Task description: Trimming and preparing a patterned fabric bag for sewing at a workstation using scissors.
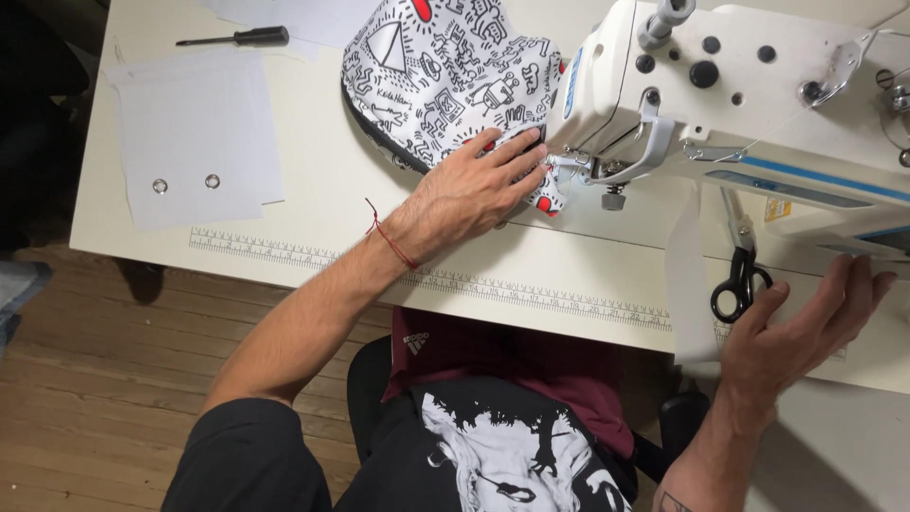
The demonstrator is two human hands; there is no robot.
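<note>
Printed fabric (445,76) lies on the counter (322,204) w/ its edge under the sewing machine (720,85) needle, so this looks like stitching in hand; next move prob. needs steady feeding. Left hand (474,190) is flat, fingers spread, pressing the fabric by the needle. Right hand (806,327) is open, holding nothing, just beside the scissors (741,270).

Left hand (471,191) on printed fabric (445,71)

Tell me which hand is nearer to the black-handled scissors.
Right. The right hand is open just beside the scissors, its thumb close to the handle loops. The left hand lies flat on the printed fabric at the sewing machine's needle, well away.
</note>
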